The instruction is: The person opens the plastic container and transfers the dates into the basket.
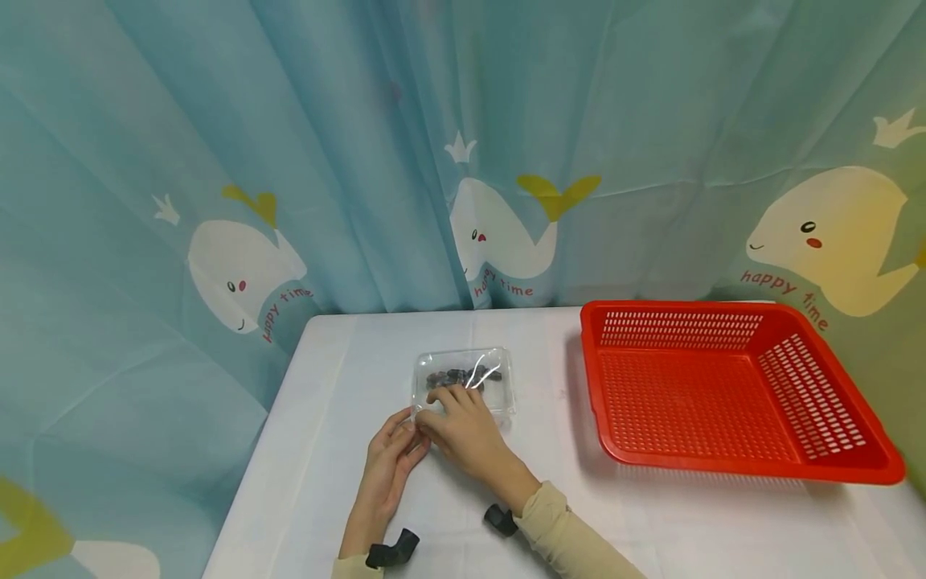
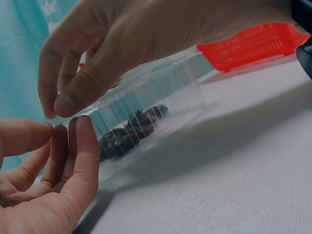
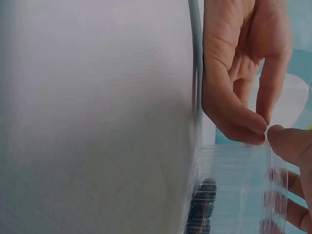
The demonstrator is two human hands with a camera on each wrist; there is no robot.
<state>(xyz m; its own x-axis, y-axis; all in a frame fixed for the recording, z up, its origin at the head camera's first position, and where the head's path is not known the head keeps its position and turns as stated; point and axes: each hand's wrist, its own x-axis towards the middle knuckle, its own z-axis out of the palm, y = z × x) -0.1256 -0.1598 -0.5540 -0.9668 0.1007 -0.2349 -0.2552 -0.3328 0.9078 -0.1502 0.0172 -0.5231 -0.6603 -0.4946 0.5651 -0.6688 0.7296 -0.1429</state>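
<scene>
A clear plastic box (image 1: 499, 396) with its lid down stands on the white table. Dark, wrinkled lumps (image 1: 456, 376) lie inside it; their exact kind is not plain. At the box's near left corner my left hand (image 1: 387, 466) pinches the rim between thumb and fingers, as the left wrist view shows with the same hand (image 2: 53, 200). My right hand (image 1: 473, 438) comes over the near edge, its thumb against that corner and its fingers bent over the lid. In the right wrist view, fingers of the right hand (image 3: 298, 151) show through the clear wall.
A large red plastic basket (image 1: 673, 402) stands to the right of the box. Behind the table (image 1: 347, 362) hangs a blue-green curtain (image 1: 347, 161) with whale prints. Black straps with camera parts (image 1: 393, 550) sit at both wrists.
</scene>
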